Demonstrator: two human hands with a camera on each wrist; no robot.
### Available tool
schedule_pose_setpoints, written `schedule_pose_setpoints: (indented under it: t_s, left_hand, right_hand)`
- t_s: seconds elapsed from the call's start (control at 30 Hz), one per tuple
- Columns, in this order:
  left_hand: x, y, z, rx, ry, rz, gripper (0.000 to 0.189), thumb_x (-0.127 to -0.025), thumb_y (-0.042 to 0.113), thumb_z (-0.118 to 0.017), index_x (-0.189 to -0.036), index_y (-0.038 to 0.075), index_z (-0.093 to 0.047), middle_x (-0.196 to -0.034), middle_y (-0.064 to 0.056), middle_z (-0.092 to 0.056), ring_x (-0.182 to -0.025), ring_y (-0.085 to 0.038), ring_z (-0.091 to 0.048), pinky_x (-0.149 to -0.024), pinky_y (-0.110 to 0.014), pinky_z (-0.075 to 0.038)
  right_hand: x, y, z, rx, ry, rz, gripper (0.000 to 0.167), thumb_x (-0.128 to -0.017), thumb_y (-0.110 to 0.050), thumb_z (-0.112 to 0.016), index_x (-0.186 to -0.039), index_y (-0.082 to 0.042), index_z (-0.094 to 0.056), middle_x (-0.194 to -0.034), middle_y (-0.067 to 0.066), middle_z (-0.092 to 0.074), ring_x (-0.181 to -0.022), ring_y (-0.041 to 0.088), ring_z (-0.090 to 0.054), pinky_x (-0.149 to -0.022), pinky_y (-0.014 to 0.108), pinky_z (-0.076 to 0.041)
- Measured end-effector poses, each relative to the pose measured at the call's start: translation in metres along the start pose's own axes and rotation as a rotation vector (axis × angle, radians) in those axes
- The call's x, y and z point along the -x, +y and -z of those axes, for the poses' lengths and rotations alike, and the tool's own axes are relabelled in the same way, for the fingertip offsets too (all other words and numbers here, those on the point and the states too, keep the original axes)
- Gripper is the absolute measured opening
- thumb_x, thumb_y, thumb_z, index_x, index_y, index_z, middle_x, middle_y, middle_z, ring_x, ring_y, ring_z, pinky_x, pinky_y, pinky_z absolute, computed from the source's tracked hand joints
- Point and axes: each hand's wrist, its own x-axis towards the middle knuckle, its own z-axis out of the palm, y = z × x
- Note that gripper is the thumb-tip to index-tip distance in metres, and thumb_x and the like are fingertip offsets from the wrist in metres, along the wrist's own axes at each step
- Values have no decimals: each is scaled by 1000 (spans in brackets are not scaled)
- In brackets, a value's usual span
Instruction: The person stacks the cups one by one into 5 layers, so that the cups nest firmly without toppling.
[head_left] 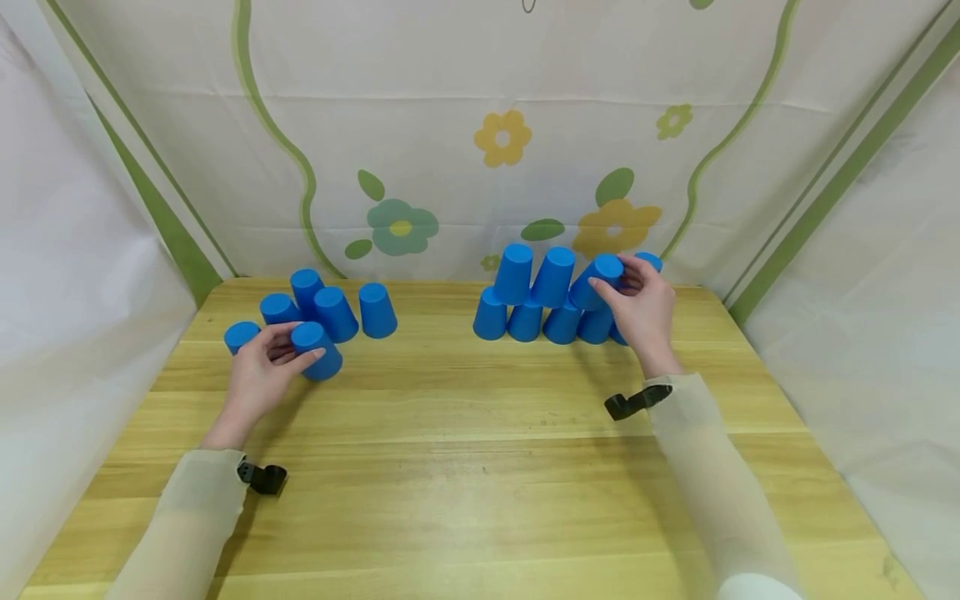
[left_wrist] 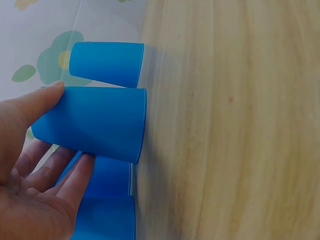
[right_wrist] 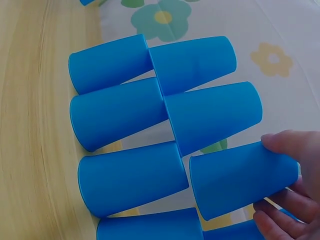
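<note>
On the left, my left hand pinches an upside-down blue cup between thumb and fingers. In the left wrist view that cup has its rim low, close to the tabletop. At the right, my right hand grips another blue cup near its base, above a row of upside-down cups. From the right wrist, a narrow gap shows between this cup and the lower cup. Two upper-level cups stand left of it, one being the end cup; another upper cup is partly hidden behind my right hand.
Several more upside-down blue cups stand around my left hand, including one cup a little apart to the right. The wooden table ends at a white flowered curtain. White cloth walls rise at both sides.
</note>
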Motion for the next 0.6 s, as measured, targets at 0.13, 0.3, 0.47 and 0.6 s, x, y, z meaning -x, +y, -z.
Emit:
schedule_pose_setpoints:
  t_s: [0.13,0.3,0.47,0.6]
  left_hand:
    - [1,0,0,4,2,-1,62,-94,33,-76,-140,-3,-53,-129,-23,-61,-117,-38,-61,-90,-15,-51]
    - [1,0,0,-2,5,0,62,-94,33,-76,-140,-3,-53,-128,-23,-61,-117,-38,-61,-90,-16,-51]
    - [1,1,1,-6,2,-1,63,-94,33,-76,-141,-3,-53,-129,-23,-60,-117,-38,-61,-91,-18,-52]
    - [1,1,1,-8,1,-3,63,-94,34,-76,-141,-3,-52,-129,-23,-61,-117,-38,-61,-91,-18,-52]
  right_hand:
    - [0,-2,-2,9,-1,-8,62,-87,-36,-83,-138,-6,-61,-127,12,-67,-112,25,-65,-95,39,-55]
    - [0,-3,-4,11,-1,-13,61,-88,-35,-82,-138,-6,-61,-128,13,-66,-113,26,-65,-96,41,-54]
    - [0,-3,-7,24,8,-21,61,-89,-35,-81,-137,-5,-61,-129,14,-66,-114,26,-65,-96,41,-54]
    - [0,-3,-9,33,14,-26,60,-90,-34,-81,-138,-5,-60,-130,15,-65,-114,27,-65,-96,41,-54]
